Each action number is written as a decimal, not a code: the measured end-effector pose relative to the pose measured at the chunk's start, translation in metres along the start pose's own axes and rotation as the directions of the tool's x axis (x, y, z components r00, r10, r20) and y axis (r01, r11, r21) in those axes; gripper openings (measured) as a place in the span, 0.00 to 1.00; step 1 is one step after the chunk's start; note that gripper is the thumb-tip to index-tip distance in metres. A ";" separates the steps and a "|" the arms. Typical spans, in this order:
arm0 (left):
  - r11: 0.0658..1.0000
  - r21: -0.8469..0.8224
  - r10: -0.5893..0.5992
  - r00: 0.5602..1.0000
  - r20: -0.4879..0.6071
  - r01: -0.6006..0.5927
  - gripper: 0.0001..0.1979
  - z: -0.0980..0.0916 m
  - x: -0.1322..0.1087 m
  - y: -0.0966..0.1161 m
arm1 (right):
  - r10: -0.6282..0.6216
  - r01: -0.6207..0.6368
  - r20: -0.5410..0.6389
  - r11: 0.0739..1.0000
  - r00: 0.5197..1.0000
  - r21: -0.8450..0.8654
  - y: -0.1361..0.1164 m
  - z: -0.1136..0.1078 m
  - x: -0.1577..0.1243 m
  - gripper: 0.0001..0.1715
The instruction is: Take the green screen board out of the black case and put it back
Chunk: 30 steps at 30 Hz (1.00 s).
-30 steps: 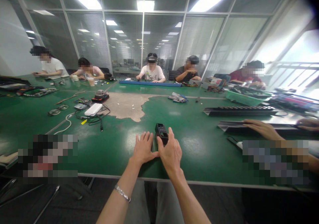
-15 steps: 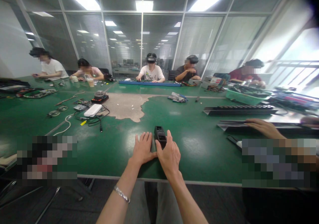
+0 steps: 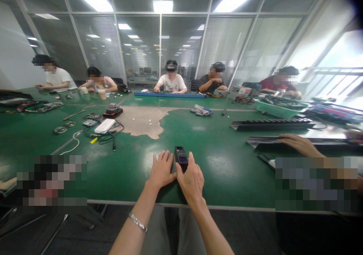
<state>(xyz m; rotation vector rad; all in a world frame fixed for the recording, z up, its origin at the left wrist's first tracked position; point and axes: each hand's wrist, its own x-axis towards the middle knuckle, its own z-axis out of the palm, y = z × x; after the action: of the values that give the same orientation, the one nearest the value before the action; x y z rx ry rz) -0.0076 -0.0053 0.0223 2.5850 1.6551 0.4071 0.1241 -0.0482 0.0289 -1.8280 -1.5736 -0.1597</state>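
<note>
A small black device [image 3: 180,157] with a dark screen lies on the green table [image 3: 227,171] just in front of me. My right hand [image 3: 191,178] is curled around its near end, thumb and fingers gripping it. My left hand [image 3: 162,169] rests flat on the table right beside the device, fingers spread and stretched out, thumb touching my right hand. A silver bracelet [image 3: 137,221] sits on my left wrist.
A white power bank [image 3: 104,125] with black cables lies to the left. Long black keyboard-like strips [image 3: 272,124] lie to the right, where another person's hand [image 3: 297,144] rests. Several people sit along the far side. A worn bare patch [image 3: 144,120] marks the table's middle.
The black device has tipped from tilted up to lying flatter on the table, and my right hand has lowered slightly with it. My left hand stays put.
</note>
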 end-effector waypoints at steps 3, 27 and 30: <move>1.000 0.005 0.006 1.000 0.002 -0.006 0.34 0.000 0.000 0.000 | 0.011 -0.011 -0.001 1.000 1.000 -0.001 0.001 0.002 0.000 0.40; 1.000 0.001 -0.010 1.000 0.028 0.010 0.31 0.000 0.002 0.000 | 0.063 -0.063 -0.002 0.998 0.998 0.006 -0.003 0.000 0.011 0.41; 1.000 -0.007 -0.003 0.999 0.034 0.003 0.32 0.000 0.002 0.000 | 0.048 -0.048 0.008 0.999 0.999 0.005 -0.005 -0.002 0.013 0.39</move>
<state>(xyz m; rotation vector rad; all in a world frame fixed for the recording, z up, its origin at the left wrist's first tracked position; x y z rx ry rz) -0.0073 -0.0032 0.0230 2.5687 1.6436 0.3661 0.1241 -0.0387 0.0393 -1.8626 -1.5321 -0.1263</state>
